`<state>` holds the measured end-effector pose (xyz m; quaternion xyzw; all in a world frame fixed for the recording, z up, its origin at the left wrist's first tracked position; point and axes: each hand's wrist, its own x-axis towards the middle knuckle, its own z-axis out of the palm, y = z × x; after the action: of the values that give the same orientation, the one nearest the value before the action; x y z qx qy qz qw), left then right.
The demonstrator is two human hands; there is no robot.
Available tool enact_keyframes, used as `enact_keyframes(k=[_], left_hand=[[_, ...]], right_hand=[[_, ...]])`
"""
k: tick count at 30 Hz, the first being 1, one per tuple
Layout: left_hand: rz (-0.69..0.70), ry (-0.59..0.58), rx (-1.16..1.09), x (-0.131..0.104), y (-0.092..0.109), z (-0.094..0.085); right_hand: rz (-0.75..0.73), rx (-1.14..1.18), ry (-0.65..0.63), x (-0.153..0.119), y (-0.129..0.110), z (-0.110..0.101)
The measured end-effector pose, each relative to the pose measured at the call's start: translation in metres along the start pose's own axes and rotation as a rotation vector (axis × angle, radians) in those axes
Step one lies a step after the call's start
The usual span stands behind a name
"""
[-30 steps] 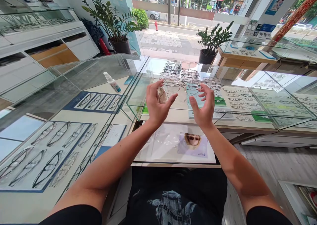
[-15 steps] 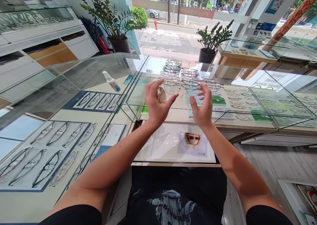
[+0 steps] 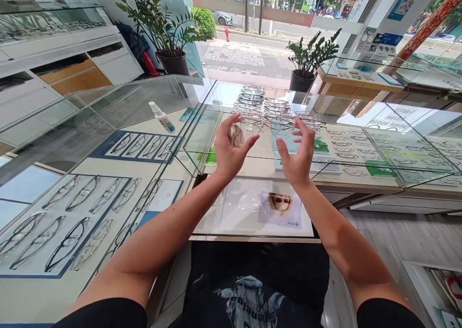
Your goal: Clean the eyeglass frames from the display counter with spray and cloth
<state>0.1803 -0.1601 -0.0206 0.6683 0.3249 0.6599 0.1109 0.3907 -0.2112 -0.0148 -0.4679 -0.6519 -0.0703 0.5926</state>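
Note:
A pair of thin-rimmed eyeglasses is held up between my two hands, above the glass display counter. My left hand grips its left side with curled fingers, the thumb pointing inward below the lens. A crumpled off-white cloth is tucked in that same palm. At the other side, my right hand has its fingertips at the outer edge of the frame and its thumb lower down. The thin rims overlap the display frames behind, so the exact finger contact is hard to see.
Rows of eyeglasses lie in the glass counter ahead. A white spray bottle stands left, near trays of frames. Below my hands, a white drawer or tray holds a printed card. Potted plants stand beyond.
My right hand has shifted slightly right and its fingers have moved outward. My left hand has moved a little right, with the eyeglasses and cloth still there.

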Motion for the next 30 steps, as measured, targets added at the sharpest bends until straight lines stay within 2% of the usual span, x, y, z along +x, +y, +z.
enact_keyframes(k=[30], left_hand=[[0.118,0.066,0.131,0.001,0.0,-0.006]], right_hand=[[0.117,0.096,-0.032,-0.004,-0.01,0.004]])
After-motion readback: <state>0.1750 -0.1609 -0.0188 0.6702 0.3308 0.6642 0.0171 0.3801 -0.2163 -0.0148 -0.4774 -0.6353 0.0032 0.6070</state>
